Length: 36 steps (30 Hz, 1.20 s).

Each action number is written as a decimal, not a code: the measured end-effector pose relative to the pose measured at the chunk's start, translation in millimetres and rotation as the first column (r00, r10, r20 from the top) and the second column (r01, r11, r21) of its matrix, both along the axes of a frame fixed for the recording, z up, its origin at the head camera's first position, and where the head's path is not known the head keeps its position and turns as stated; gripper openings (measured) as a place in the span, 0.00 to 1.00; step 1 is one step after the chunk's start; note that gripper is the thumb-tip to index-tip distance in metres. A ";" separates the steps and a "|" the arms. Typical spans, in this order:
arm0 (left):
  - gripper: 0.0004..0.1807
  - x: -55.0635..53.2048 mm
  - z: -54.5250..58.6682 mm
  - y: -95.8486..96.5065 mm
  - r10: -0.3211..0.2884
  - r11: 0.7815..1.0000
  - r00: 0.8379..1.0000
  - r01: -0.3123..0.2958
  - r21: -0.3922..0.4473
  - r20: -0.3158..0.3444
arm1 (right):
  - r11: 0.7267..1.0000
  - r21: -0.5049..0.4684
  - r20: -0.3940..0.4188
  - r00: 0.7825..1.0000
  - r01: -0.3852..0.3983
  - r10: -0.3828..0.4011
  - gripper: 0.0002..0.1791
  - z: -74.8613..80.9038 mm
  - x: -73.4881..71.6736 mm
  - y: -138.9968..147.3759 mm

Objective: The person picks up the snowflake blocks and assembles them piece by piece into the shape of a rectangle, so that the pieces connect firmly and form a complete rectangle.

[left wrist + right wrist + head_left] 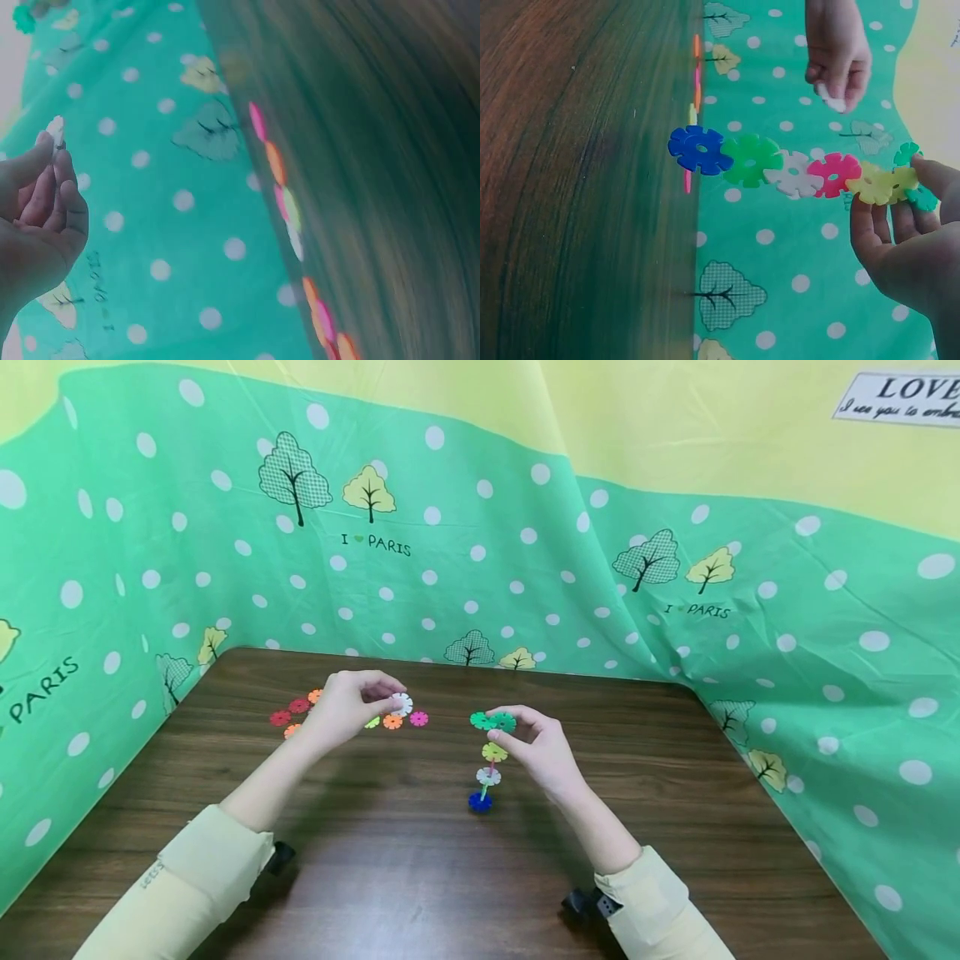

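My left hand (347,710) pinches a white notched snowflake disc (402,703) between thumb and fingertips, raised above the table. To its right, my right hand (546,756) grips the upper end of a chain of interlocked snowflake discs. In the right wrist view the chain runs from a blue disc (700,149) through a light green disc (751,161), a white one (793,174) and a pink one (835,175) to yellow discs (873,182) at the fingers. Green discs (503,722) spread sideways at its top. The fingers partly hide that end. A gap separates the white disc from the chain.
Loose snowflake discs lie toward the back of the brown wooden table (405,868): red ones (281,717) on the left, an orange one (392,722) and a magenta one (419,718) nearer the middle. A green dotted curtain (420,543) stands behind the table and along its sides.
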<state>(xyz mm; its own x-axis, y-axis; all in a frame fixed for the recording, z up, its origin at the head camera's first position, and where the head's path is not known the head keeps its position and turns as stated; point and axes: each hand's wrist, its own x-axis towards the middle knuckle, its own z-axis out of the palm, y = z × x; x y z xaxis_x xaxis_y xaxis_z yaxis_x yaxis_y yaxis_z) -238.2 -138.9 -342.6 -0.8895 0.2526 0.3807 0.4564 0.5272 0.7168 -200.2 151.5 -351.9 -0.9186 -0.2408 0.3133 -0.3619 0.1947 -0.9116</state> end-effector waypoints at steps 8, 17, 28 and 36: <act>0.08 17.8 6.9 25.6 0.010 0.991 1.000 -0.011 0.135 0.008 | 0.998 -0.040 -0.006 0.999 -0.050 0.050 0.13 1.7 1.1 -2.8; 0.08 31.7 4.5 49.5 -0.012 0.953 0.999 0.023 0.301 -0.037 | 0.997 -0.042 -0.003 0.998 -0.063 0.063 0.13 14.3 10.0 -8.0; 0.08 40.3 0.7 64.3 -0.031 0.926 0.999 0.041 0.375 -0.033 | 0.998 -0.017 -0.032 0.998 -0.057 0.056 0.11 24.9 17.9 -12.9; 0.07 42.3 -1.8 66.8 -0.045 0.923 0.998 0.059 0.380 -0.046 | 0.999 0.011 -0.023 0.998 -0.053 0.053 0.11 26.3 19.8 -12.6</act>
